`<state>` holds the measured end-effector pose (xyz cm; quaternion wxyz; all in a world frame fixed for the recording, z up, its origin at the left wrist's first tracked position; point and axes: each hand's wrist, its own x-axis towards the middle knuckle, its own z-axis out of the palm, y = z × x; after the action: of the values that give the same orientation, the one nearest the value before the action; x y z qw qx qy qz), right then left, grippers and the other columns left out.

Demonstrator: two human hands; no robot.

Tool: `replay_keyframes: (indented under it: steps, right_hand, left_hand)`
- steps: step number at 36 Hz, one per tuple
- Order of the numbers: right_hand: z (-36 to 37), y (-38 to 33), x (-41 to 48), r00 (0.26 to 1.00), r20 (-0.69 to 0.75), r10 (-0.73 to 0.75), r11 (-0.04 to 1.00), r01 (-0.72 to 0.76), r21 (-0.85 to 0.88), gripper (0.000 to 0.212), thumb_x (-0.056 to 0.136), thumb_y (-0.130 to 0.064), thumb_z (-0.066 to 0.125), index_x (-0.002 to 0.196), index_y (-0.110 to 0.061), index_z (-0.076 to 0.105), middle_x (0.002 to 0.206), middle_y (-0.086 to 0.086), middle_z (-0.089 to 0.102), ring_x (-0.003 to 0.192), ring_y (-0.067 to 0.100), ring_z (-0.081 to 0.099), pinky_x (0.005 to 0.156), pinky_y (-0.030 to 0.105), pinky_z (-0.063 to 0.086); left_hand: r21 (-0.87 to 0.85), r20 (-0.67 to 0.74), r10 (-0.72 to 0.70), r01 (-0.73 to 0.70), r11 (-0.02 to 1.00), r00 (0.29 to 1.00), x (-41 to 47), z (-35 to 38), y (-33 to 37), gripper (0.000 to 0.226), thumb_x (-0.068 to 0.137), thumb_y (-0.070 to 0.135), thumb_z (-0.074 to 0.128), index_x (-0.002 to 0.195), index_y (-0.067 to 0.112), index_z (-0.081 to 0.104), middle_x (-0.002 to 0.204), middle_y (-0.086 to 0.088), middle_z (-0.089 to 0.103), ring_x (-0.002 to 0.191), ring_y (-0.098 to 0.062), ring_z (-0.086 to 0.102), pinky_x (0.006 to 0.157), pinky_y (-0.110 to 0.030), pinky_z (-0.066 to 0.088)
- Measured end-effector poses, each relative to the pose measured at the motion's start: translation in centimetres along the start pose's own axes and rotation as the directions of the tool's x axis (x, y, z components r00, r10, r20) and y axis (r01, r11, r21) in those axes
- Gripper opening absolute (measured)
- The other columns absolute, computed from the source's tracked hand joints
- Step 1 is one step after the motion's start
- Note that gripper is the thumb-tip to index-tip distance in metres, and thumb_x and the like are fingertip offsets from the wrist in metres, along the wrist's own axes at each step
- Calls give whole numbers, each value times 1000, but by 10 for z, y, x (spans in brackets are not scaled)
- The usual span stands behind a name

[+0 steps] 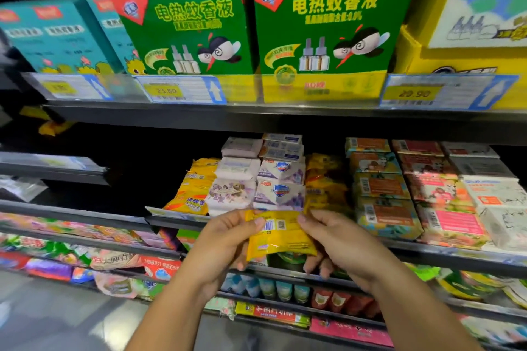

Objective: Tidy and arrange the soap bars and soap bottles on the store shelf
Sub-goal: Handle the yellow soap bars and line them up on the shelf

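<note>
While both hands pinch it, yellow soap pack point(281, 236) sits between left hand point(228, 239) fingers and right hand point(339, 239) fingers, white soap stack point(281, 179) just beyond fingertips.

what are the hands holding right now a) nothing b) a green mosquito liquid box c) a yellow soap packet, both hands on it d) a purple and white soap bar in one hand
c: the left hand and the right hand each pinch an end of the yellow soap packet, its barcode side facing the camera.
</note>
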<state>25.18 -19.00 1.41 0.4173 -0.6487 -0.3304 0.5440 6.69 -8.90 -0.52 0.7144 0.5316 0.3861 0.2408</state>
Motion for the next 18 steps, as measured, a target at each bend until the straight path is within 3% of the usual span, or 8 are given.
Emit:
replay_keyframes:
  steps: [2,4,7,11,14,16,18]
  right_hand:
    - [4,-3,7,999,30,-17,999,15,42,26,101,-31,55,125,-23,58,112,5,66,80,19,72,55,25,55]
    - [11,-7,15,997,33,-69,994,66,82,28,100,-20,57,127,-26,58,123,4,62,97,19,72,71,28,60]
    - [26,-21,26,978,51,-201,974,194,120,30,95,-4,61,112,-27,70,116,2,65,101,13,70,84,26,58]
    - [49,-40,42,934,28,-356,934,356,-1,44,84,8,69,95,-33,77,102,-4,73,101,17,67,91,32,54]
    - [66,-51,55,936,28,-350,937,349,15,48,80,16,61,85,-28,79,111,-4,74,108,19,67,86,36,55]
    - [76,-55,65,941,43,-334,940,330,80,46,77,18,52,77,-19,79,115,-3,73,110,16,67,75,26,54]
    - [86,-60,71,945,71,-318,941,306,141,50,76,23,42,74,-13,76,106,2,74,101,14,68,72,22,55]
  left_hand:
    - [70,22,58,-59,996,998,-2,-10,3,7,86,23,75,84,17,71,66,-12,51,50,-17,46,44,-24,39]
    - [144,30,99,-102,984,995,-4,-22,10,6,88,12,71,91,14,66,68,-5,58,58,-14,55,53,-27,48]
    - [212,57,126,-136,968,990,-5,-44,26,23,83,5,77,99,8,60,87,-17,67,78,-32,65,71,-37,59]
    - [344,119,196,-226,911,973,-2,-73,50,37,72,22,86,87,8,55,72,-8,50,70,-14,49,65,-26,41]
    - [580,109,243,-260,772,964,7,-96,61,33,75,31,86,85,20,57,85,-18,57,73,-20,53,66,-32,40]
    - [717,101,243,-239,655,965,17,-110,63,35,74,40,85,89,29,55,92,-10,63,77,-24,58,67,-38,47]
    - [727,135,195,-231,646,971,27,-124,61,42,75,37,86,102,31,54,103,0,66,89,-17,63,79,-39,51]
